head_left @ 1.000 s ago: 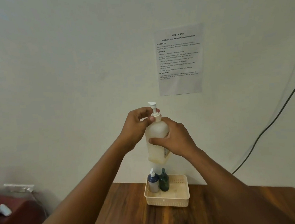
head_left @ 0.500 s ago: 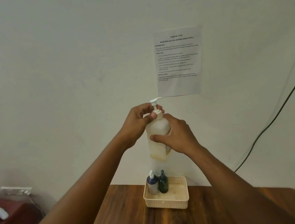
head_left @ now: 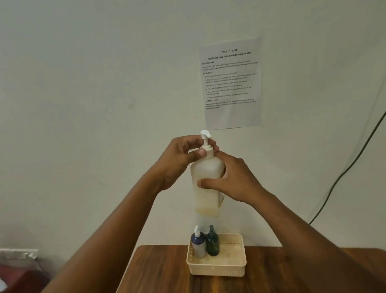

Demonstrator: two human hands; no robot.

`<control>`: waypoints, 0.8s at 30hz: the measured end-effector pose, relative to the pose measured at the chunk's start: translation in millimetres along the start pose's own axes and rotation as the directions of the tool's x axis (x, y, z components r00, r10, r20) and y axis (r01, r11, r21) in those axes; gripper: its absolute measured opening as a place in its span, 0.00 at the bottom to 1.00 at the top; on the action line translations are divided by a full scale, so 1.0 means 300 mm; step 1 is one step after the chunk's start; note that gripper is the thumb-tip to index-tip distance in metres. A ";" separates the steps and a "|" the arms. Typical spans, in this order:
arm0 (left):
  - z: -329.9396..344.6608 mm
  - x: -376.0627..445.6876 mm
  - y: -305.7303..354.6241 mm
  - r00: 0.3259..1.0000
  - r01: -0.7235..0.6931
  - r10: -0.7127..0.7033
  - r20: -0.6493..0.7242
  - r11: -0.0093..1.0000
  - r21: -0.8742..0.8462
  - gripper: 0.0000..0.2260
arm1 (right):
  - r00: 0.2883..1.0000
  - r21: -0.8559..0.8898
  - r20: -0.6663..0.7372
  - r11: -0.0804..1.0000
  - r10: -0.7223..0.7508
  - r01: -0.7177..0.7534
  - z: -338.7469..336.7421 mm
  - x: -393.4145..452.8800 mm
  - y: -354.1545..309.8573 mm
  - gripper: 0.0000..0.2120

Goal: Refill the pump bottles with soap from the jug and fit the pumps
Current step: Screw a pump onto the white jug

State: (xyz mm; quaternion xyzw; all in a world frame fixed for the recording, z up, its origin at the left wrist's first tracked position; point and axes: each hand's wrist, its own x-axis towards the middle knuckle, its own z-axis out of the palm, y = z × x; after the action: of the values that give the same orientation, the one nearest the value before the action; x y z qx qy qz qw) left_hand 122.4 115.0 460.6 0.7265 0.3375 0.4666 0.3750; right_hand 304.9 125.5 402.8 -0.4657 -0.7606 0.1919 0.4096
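1. A person held a large translucent pump bottle (head_left: pixel 208 182) in mid-air, well above the wooden desk (head_left: pixel 166 279) and in front of a pale wall, roughly over the basket below.

2. The right hand (head_left: pixel 233 181) was wrapped around the bottle's body, thumb across the front and fingers curled behind, closed firmly on it.

3. The left hand (head_left: pixel 179 157) was pinched at the neck, thumb and fingertips closed on the white collar of the pump (head_left: pixel 206 142), whose nozzle stood raised above the fingers; this looked like the pump being screwed down, though how tight it sat could not be told.

4. A pale yellowish liquid showed only in the lower part of the bottle, so the fill appeared partial at best; the level was hard to read through the frosted wall.

5. A cream basket (head_left: pixel 218 269) sat near the far edge of the desk, close to the wall. In its far left corner stood a dark blue bottle (head_left: pixel 198 244) with a white pump fitted and, touching or just beside it, a dark green bottle (head_left: pixel 212 242) with a dark top; both seemed finished.

6. No soap jug was in view. Judged from this, two bottles were done and stored, and the third was at its last step before joining them.

7. A printed task sheet (head_left: pixel 231 84) hung on the wall above.
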 end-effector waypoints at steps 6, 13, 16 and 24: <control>0.021 0.004 -0.019 0.976 -0.042 0.057 -0.209 0.996 0.078 0.03 | 1.000 -0.036 0.016 0.999 -0.009 0.009 -0.011 0.011 -0.021 0.39; -0.003 0.002 0.028 0.997 -0.027 0.029 -0.067 0.999 0.032 0.08 | 0.999 0.022 0.001 0.999 -0.044 0.044 -0.043 0.022 -0.041 0.41; 0.010 0.009 0.024 0.977 -0.063 0.085 -0.196 0.991 0.114 0.02 | 0.999 0.000 0.014 0.999 -0.043 0.043 -0.053 0.026 -0.053 0.39; -0.011 0.010 0.041 0.997 0.000 0.006 -0.073 0.996 0.089 0.09 | 0.999 -0.017 0.023 1.000 -0.026 0.026 -0.060 0.018 -0.042 0.40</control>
State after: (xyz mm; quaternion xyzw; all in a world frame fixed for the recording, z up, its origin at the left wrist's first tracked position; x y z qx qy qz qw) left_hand 122.2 112.2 473.4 0.7253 0.3702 0.4782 0.3290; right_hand 311.1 122.3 424.2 -0.4571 -0.7727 0.1855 0.3995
